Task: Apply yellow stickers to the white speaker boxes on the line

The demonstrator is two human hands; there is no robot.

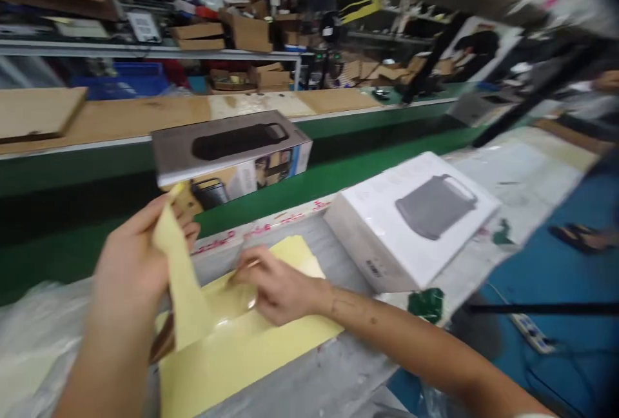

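Note:
My left hand (pixel 130 263) pinches a pale yellow strip (pixel 181 289) and lifts it upright off a stack of yellow sheets (pixel 251 347) lying on the grey worktable (pixel 338 373). My right hand (pixel 275 286) rests flat on the stack, its fingertips pressing near the base of the raised strip. A shiny clear patch shows on the sheet under my fingers; I cannot tell what it is.
A white product box (pixel 411 218) with a grey appliance picture lies to the right of the sheets. A grey box (pixel 229 150) rides on the green conveyor (pixel 338 173) behind. Crinkled clear plastic (pixel 33 334) lies at the left. Cardboard boxes (pixel 246 31) fill the far shelves. Another person (pixel 592 99) is at the far right.

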